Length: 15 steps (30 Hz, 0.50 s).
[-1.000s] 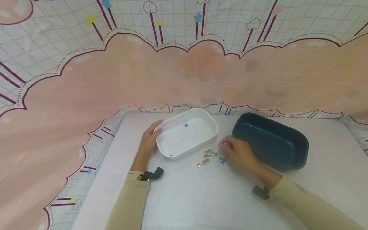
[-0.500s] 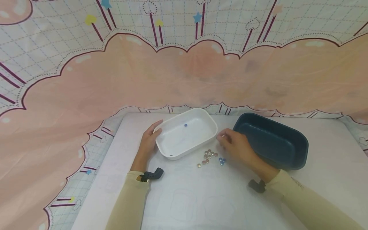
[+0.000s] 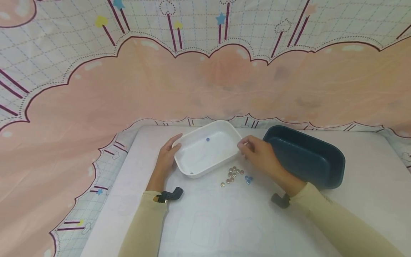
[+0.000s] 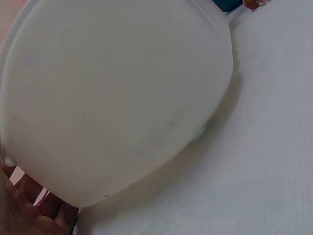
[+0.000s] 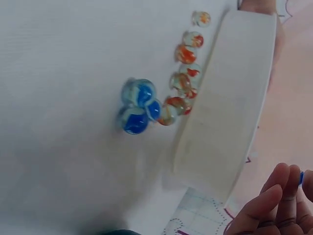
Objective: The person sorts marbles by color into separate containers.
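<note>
A white plastic tray is tilted in the head view, with my left hand gripping its left end, thumb over the rim. A blue marble lies inside it, and another small dark one shows near its front corner. At the tray's right end, my right hand pinches a blue marble between thumb and fingers, mostly hidden by them. Below the tray's front side, several clear marbles with orange swirls form a loose cluster on the table. Beside them sit three blue-swirled marbles touching each other.
A dark blue tray stands on the right, partly behind my right wrist. The white-covered table reaches back to a patterned pink-and-white cloth. Each wrist carries a black camera band.
My right hand has moved up and left from beside the blue marbles to the white tray's right rim. The left hand and both trays have stayed in place.
</note>
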{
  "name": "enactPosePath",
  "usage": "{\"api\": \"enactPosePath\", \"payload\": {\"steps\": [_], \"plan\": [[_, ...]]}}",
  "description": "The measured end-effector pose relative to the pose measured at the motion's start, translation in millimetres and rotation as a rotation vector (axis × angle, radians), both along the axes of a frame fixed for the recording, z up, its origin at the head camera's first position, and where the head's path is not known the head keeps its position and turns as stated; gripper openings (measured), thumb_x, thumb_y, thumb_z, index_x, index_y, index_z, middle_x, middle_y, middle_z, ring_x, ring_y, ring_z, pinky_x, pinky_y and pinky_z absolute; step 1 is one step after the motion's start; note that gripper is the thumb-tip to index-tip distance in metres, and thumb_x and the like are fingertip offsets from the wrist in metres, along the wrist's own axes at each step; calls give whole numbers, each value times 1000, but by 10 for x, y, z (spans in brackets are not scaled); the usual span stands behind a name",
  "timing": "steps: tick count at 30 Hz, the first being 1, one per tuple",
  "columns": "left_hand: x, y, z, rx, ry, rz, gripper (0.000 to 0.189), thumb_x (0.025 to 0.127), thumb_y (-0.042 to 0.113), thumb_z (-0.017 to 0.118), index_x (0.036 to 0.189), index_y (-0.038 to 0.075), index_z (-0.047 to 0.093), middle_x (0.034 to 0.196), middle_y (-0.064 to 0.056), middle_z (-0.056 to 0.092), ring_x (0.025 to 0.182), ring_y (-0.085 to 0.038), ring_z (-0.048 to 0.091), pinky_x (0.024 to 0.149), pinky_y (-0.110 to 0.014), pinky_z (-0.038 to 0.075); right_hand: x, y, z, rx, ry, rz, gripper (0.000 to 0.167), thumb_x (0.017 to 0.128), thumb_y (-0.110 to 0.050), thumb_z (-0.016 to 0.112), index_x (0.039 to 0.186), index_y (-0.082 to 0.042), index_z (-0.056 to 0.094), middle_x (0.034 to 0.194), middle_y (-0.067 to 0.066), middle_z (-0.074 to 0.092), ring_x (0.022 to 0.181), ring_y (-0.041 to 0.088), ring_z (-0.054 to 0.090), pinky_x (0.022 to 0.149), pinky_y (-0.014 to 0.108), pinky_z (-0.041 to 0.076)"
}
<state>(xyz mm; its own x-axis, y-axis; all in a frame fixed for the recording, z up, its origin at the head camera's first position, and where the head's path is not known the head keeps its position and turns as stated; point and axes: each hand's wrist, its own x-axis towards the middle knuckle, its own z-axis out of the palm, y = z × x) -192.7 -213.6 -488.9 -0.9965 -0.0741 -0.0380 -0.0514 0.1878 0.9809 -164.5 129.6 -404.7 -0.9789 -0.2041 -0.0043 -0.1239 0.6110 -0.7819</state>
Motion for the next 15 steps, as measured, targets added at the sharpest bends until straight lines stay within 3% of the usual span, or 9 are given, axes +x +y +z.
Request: {"api": "enactPosePath", "payload": {"steps": [15], "plan": [[14,-5,14,-8,5,-10,43,105,32,54,147,31,54,159,8,46,149,-18,41,121,-42,36,-129,-123,130,-47,46,-28,24,103,-36,61,118,-17,66,89,9,70,78,22,63,65,32,53]]}}
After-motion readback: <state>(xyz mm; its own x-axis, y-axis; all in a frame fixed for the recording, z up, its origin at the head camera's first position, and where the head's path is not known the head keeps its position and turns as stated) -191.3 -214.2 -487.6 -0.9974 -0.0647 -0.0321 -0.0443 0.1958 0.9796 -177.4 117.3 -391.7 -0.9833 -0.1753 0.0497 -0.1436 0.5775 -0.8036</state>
